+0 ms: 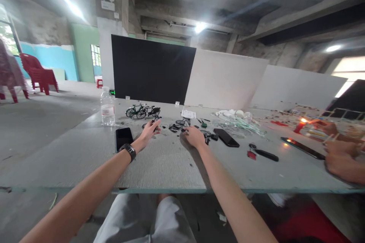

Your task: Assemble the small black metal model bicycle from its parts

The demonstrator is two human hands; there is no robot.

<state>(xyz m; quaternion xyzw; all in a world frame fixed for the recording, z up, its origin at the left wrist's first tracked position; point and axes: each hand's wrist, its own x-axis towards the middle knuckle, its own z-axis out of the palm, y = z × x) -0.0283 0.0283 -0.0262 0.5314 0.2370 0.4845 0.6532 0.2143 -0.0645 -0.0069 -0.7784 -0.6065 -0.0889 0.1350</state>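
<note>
My left hand (148, 130), with a dark watch on the wrist, is raised a little over the table. Its thumb and fingers pinch a small dark model-bicycle part (156, 122), too small to make out fully. My right hand (194, 136) reaches down at the edge of a loose heap of black bicycle parts (174, 127); its fingers are bent together, and what lies in them is hidden. Behind the left hand stand a green model bicycle (131, 112) and a black model bicycle (148, 112), side by side and upright.
A water bottle (107, 108) and a phone (123, 139) are at left. Right of my right hand lie another phone (226, 138), a screwdriver-like black tool (266, 154) and plastic scraps (242, 126). A co-worker's hands (343, 155) are at far right, near a small flame (303, 120).
</note>
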